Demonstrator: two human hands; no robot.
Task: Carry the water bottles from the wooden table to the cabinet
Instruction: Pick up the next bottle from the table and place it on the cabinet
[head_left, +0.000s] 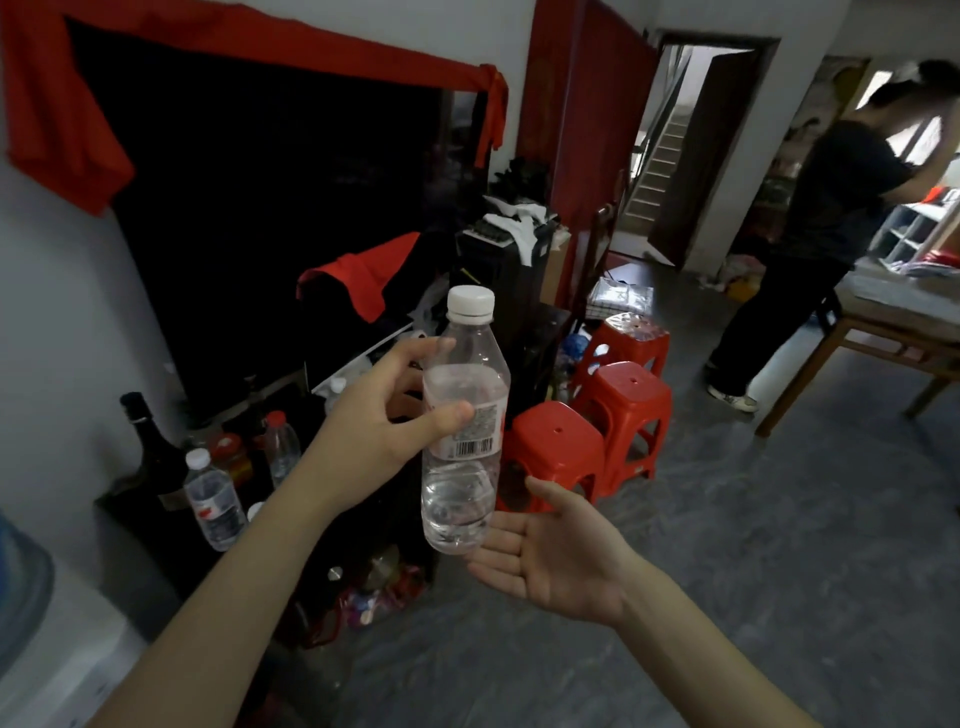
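Water bottle (464, 421) w/ white cap is upright in mid-air, gripped round its label by left hand (384, 423), thumb in front, fingers curled behind. Right hand (550, 551) sits palm-up just under its base, fingers straight & apart. More bottles (215, 501) stand on dark cabinet (135, 525) at left; red stools (587, 421) beyond.

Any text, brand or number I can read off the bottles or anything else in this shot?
Held bottle, gripped by left hand: a barcode and small print on its label, too blurred to read.
Bottle on the cabinet: red-and-white label, no legible words.
No other readable text or signs.
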